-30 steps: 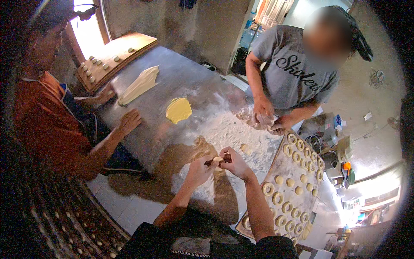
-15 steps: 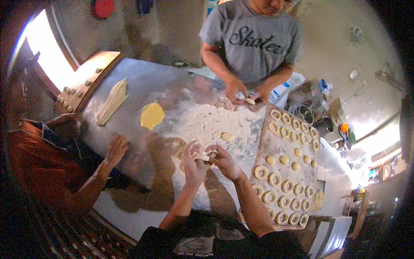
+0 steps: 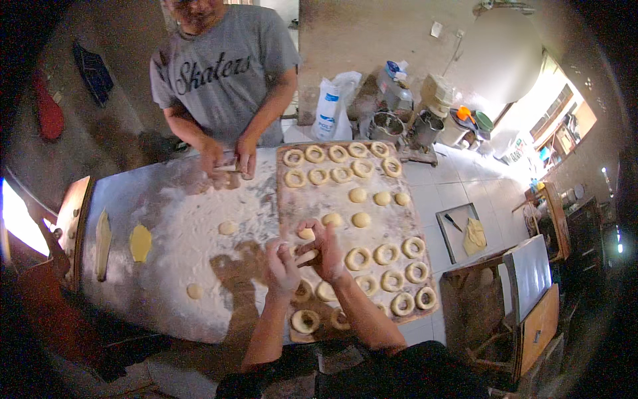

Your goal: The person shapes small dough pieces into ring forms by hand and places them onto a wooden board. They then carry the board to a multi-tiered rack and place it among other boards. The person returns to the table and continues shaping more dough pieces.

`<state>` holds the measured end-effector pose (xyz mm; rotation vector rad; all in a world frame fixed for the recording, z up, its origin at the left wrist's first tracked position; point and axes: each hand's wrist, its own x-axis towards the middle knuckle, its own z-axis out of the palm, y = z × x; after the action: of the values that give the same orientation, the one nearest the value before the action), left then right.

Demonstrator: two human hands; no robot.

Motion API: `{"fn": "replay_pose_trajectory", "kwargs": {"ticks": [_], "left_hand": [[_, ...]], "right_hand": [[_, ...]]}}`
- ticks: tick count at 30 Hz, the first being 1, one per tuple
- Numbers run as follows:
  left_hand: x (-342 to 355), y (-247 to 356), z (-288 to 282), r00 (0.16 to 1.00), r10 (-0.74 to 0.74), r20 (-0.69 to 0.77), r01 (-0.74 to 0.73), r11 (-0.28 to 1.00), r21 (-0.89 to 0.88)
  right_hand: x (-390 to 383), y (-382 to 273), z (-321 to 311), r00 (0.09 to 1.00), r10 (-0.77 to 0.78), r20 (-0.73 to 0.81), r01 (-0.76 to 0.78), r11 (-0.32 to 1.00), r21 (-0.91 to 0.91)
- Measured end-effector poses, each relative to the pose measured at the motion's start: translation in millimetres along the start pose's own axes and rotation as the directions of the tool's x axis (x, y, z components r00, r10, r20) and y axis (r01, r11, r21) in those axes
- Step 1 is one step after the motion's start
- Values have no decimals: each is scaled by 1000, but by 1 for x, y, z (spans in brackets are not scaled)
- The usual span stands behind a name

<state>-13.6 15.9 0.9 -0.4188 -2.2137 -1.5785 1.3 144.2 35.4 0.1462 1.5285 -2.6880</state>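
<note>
My left hand (image 3: 282, 269) and my right hand (image 3: 325, 249) are raised at the near left part of a floured board (image 3: 385, 219), fingers curled round a pale piece of dough (image 3: 305, 256) between them, partly hidden by the fingers. The board holds several dough rings (image 3: 358, 259) and small dough rounds (image 3: 361, 219). Left of it, the metal table (image 3: 119, 312) carries spread flour (image 3: 199, 246), a couple of loose dough rounds (image 3: 226, 228), a flat yellow slab (image 3: 140, 243) and a long pale dough sheet (image 3: 102, 243).
A co-worker (image 3: 222, 80) in grey works dough across the table; another person in orange (image 3: 53, 306) is at the left edge. Beyond the board are a white bag (image 3: 325, 113), pots (image 3: 387, 126) and mixers. At right are a tray (image 3: 452, 239) and wooden furniture (image 3: 535, 332).
My view has swung to the right. My hands and the dough have moved from over the flour to over the board of rings. The orange-clothed person has mostly slipped out of view.
</note>
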Motion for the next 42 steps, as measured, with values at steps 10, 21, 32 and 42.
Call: {"fn": "replay_pose_trajectory", "kwargs": {"ticks": [10,21,32,42], "left_hand": [[0,76,138,909,-59,413,44,998,47],[13,92,214,768,-241,593,288,958,16],[18,45,216,675,-368,639,-199,743,639],[46,7,161,883,-358,305,-7,638,770]], "right_hand": [[-30,-59,-143,964,-236,-126,159,883,-441],[-31,-78,-225,962,-167,-216,108,959,-263],[-9,-61,-263,919,-161,-361,-338,153,-929],[-1,-54,-241,918,-278,-283,-294,4,-956]]}}
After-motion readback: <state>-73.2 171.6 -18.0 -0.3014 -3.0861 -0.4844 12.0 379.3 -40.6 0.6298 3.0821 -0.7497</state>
